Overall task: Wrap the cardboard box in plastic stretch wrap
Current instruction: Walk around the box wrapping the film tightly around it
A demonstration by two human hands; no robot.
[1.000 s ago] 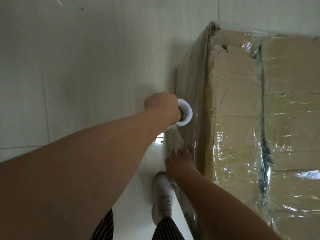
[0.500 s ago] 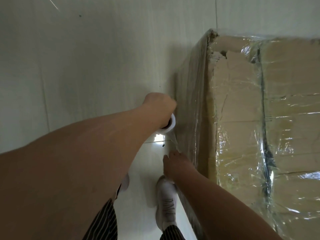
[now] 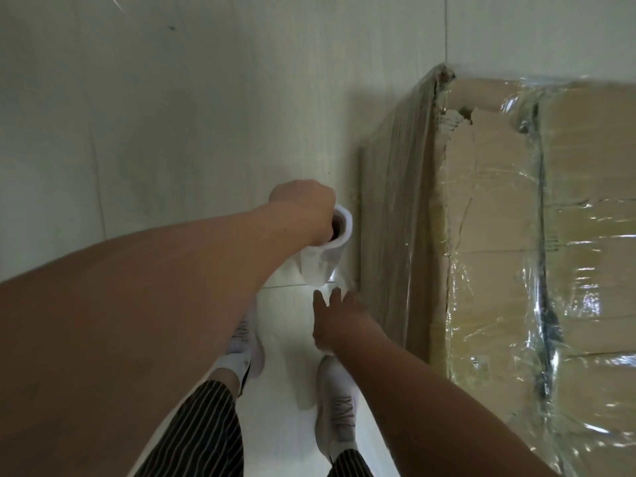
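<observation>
While left hand grips wrap roll, right hand fingers spread beside box.

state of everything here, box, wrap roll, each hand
brown cardboard box, covered in clear film, top corner torn
white roll of plastic stretch wrap, upright beside the box
left hand, grips the roll's top
right hand, fingers straight, just below the roll, holding nothing
</observation>
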